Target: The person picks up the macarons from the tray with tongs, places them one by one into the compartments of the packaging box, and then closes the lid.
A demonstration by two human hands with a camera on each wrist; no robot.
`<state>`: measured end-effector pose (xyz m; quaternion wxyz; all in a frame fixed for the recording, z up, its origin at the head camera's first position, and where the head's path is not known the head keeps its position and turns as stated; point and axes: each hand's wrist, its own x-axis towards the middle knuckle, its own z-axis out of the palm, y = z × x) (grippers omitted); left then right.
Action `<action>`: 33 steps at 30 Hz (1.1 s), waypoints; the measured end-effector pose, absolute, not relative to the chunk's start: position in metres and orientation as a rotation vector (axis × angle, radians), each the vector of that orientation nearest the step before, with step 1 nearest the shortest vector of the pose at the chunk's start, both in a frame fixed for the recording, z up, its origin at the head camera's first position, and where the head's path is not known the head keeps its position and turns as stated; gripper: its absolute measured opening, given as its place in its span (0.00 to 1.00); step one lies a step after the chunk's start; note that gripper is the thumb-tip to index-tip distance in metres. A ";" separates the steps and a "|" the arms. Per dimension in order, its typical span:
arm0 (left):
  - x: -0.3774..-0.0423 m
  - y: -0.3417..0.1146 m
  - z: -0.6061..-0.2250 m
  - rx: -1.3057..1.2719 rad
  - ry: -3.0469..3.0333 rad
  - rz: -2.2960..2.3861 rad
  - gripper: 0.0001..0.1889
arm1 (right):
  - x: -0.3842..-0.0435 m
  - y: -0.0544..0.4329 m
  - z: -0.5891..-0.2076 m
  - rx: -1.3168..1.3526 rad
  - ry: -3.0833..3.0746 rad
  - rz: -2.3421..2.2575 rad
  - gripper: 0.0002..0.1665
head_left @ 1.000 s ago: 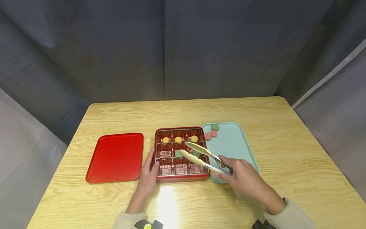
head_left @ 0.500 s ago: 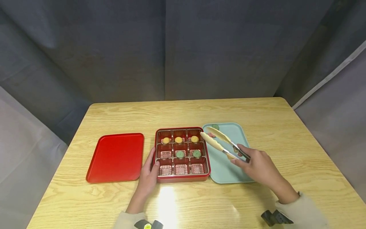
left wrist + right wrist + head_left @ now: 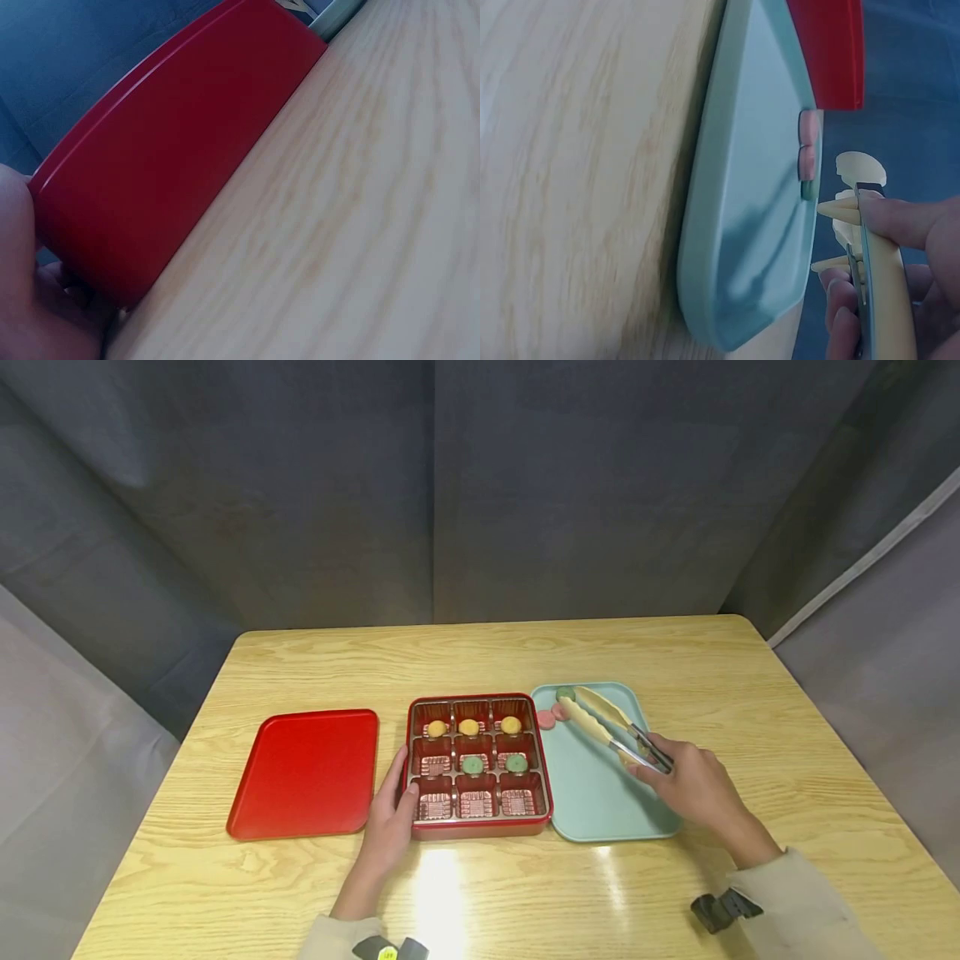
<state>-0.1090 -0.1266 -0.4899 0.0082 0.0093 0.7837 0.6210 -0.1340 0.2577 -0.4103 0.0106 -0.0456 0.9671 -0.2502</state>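
Note:
In the head view my right hand (image 3: 697, 783) holds a pair of metal tongs with pale yellow tips (image 3: 600, 717), their arms spread with nothing between them. The tips hover over the far part of the light-blue tray (image 3: 607, 810), close to a green cookie (image 3: 566, 693) and a pink cookie (image 3: 559, 712). Another pink cookie (image 3: 546, 720) lies at the tray's left edge. My left hand (image 3: 388, 822) holds the left side of a red divided box (image 3: 480, 831), thumb at its rim. Yellow cookies (image 3: 468, 727) occupy its back row; two green cookies (image 3: 472, 765) sit in the middle row.
Left of the box lies a flat red tray (image 3: 303, 772). The light-blue tray stands against the box's right side. All rest on a wooden table (image 3: 480, 893), with dark curtains (image 3: 480, 493) behind it.
My right hand has carried the spread tongs from above the box rightward to the light-blue tray's far part. My left hand has stayed at the box.

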 end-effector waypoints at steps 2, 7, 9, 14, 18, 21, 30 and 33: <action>-0.109 -0.127 -0.491 0.026 2.447 1.939 0.30 | -0.136 0.260 -0.413 -0.135 3.010 -0.780 0.41; -0.109 -0.127 -0.491 0.021 2.447 1.933 0.30 | -0.143 0.262 -0.416 -0.112 2.986 -0.769 0.41; -0.109 -0.127 -0.491 0.026 2.452 1.934 0.30 | -0.145 0.262 -0.417 -0.101 2.977 -0.758 0.42; -0.109 -0.126 -0.491 0.044 2.467 1.941 0.30 | -0.151 0.262 -0.418 -0.091 2.956 -0.734 0.41; -0.110 -0.126 -0.492 0.049 2.467 1.945 0.30 | -0.155 0.261 -0.417 -0.092 2.937 -0.739 0.40; -0.111 -0.127 -0.493 0.043 2.452 1.954 0.30 | -0.158 0.260 -0.416 -0.108 2.933 -0.738 0.39; -0.110 -0.127 -0.493 0.014 2.427 1.955 0.30 | -0.169 0.257 -0.413 -0.142 2.910 -0.734 0.35; -0.109 -0.126 -0.488 0.016 2.420 1.956 0.30 | -0.172 0.257 -0.412 -0.135 2.895 -0.717 0.36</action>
